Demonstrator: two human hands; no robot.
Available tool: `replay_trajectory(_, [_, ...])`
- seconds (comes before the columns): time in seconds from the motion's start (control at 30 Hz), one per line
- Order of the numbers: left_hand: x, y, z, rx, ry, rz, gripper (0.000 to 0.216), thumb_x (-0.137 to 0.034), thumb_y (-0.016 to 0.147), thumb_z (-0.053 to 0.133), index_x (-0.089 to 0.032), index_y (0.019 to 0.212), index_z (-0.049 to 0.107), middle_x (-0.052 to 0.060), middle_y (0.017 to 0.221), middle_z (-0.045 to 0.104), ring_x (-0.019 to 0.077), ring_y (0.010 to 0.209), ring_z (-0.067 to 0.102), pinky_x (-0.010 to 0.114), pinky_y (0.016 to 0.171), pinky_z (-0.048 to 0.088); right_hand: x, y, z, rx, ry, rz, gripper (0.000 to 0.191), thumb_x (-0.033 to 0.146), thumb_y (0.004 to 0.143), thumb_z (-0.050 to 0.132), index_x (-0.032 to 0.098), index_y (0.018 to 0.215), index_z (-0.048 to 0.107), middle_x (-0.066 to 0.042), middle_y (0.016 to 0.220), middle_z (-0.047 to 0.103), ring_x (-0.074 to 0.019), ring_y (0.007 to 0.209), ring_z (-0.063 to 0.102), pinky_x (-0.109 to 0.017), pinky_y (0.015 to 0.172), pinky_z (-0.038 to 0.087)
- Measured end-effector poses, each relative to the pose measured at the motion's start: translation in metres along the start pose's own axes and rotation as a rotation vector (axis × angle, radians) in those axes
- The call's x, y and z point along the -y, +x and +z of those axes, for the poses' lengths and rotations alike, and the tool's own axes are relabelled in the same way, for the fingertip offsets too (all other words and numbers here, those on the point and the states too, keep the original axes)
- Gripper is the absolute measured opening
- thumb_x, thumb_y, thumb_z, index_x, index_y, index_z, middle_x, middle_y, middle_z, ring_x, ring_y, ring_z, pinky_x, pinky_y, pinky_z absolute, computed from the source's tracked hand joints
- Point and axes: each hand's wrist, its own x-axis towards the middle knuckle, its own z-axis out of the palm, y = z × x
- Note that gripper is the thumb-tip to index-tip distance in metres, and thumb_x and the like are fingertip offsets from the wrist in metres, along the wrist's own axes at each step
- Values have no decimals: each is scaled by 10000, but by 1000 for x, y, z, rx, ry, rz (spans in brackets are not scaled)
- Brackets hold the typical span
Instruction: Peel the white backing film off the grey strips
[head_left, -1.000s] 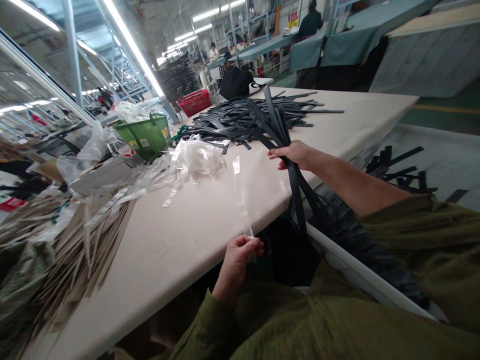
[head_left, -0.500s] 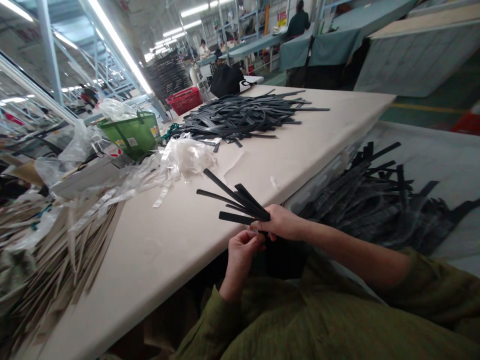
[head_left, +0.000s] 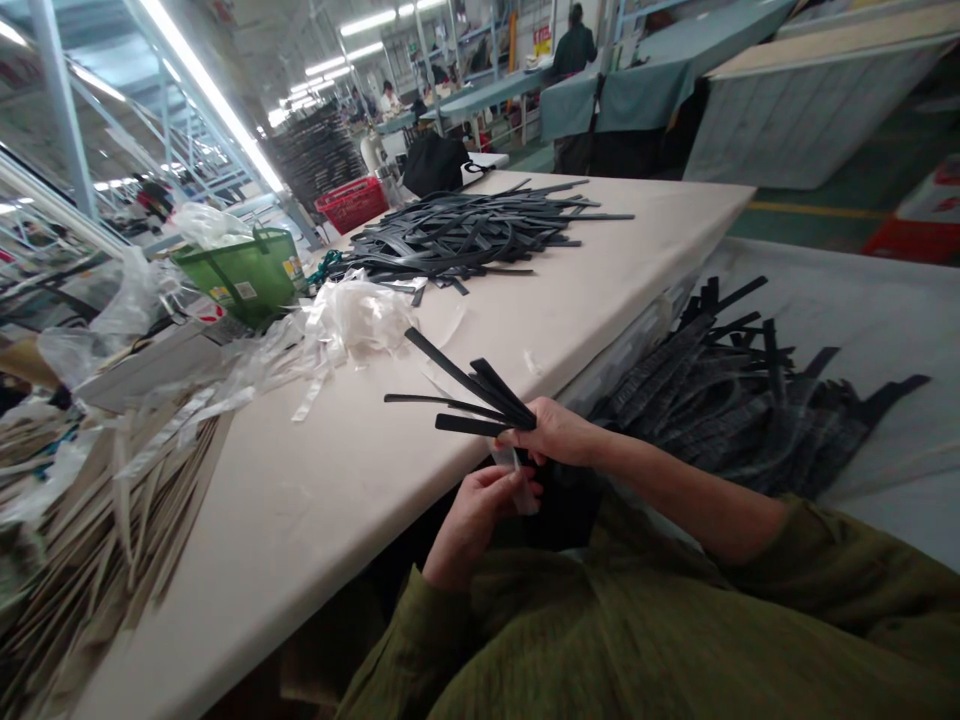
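My right hand (head_left: pixel 559 432) is closed round a bunch of flat black strips (head_left: pixel 480 390), whose free ends fan out to the left above the table edge. Just below it, my left hand (head_left: pixel 484 510) pinches a small piece of clear plastic film (head_left: pixel 516 482) that reaches up to the underside of the bunch. Whether the film is stuck to a strip I cannot tell. The lower ends of the strips are hidden behind my hands.
On the pale table (head_left: pixel 315 500) lie a heap of black strips (head_left: pixel 465 235), crumpled clear plastic (head_left: pixel 352 320), a green bag (head_left: pixel 240 275) and brown strips (head_left: pixel 142 500). More black strips (head_left: pixel 720 400) fill a white-lined bin at right. A red basket (head_left: pixel 351 205) stands behind.
My left hand has moved slightly down and away from my right hand, and more of the clear film shows between them. The view has shifted a little to the right.
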Motion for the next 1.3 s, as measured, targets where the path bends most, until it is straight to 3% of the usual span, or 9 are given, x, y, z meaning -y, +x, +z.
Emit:
replay_trajectory(0.2, [-2, -5, 3, 52, 115, -61, 451, -470, 676, 865, -95, 914, 790, 137, 842, 781, 201, 737, 711, 315, 770, 561, -4, 1, -1, -16, 19, 8, 294, 403, 734, 661, 124, 769, 750, 47, 444, 528, -105, 384, 480, -207, 384, 362])
replay_trajectory(0.33, [-4, -7, 7, 33, 132, -24, 443, -499, 709, 826, -108, 914, 797, 157, 894, 784, 218, 755, 720, 320, 751, 562, -3, -9, -12, -110, 48, 16, 405, 485, 801, 641, 104, 876, 754, 49, 432, 516, -122, 407, 512, -235, 441, 446])
replay_trajectory(0.47, [-9, -4, 10, -31, 71, 29, 437, -485, 670, 858, -102, 868, 791, 141, 856, 781, 189, 736, 711, 279, 726, 554, 3, -45, -30, -170, 76, 22, 480, 583, 817, 639, 115, 817, 747, 2, 526, 622, -96, 393, 484, -266, 503, 503])
replay_trajectory(0.57, [-16, 3, 15, -125, -111, 60, 433, -440, 577, 922, -106, 803, 766, 95, 764, 763, 154, 658, 690, 258, 680, 555, 0, -82, -36, -125, 57, 93, 530, 645, 820, 628, 129, 725, 707, -80, 717, 730, -93, 421, 511, -230, 415, 427])
replay_trajectory(0.67, [-22, 11, 22, -176, -306, 83, 413, -380, 518, 958, -126, 745, 726, 42, 698, 735, 129, 616, 677, 237, 647, 556, -13, -116, -33, -78, 42, 178, 559, 676, 839, 598, 135, 724, 684, -87, 697, 720, -101, 440, 516, -208, 382, 377])
replay_trajectory(0.77, [-25, 14, 30, -197, -421, 86, 333, -323, 598, 926, -149, 787, 714, 25, 745, 747, 128, 637, 695, 242, 659, 567, -28, -136, -26, -81, 62, 246, 566, 691, 840, 586, 141, 733, 666, -67, 665, 695, -93, 421, 480, -209, 382, 363])
replay_trajectory(0.97, [-22, 9, 44, -148, -407, 28, 235, -286, 774, 809, -154, 949, 725, 66, 865, 781, 167, 745, 735, 252, 660, 570, -26, -137, -17, -124, 50, 283, 554, 691, 823, 557, 153, 731, 650, -43, 638, 652, -114, 438, 488, -232, 418, 376])
replay_trajectory(1.13, [-21, 7, 46, -115, -388, 56, 264, -300, 743, 833, -154, 933, 722, 50, 847, 775, 162, 750, 732, 245, 684, 573, -15, -134, -15, -144, -78, 263, 446, 568, 838, 520, 175, 662, 636, -12, 566, 575, -135, 468, 476, -260, 457, 368])
replay_trajectory(1.3, [-17, 12, 45, -183, -384, 99, 287, -305, 675, 874, -155, 857, 709, 40, 791, 757, 157, 689, 716, 258, 673, 572, -19, -137, -12, -178, -170, 235, 379, 494, 826, 516, 188, 628, 620, -14, 575, 571, -161, 549, 494, -276, 518, 365])
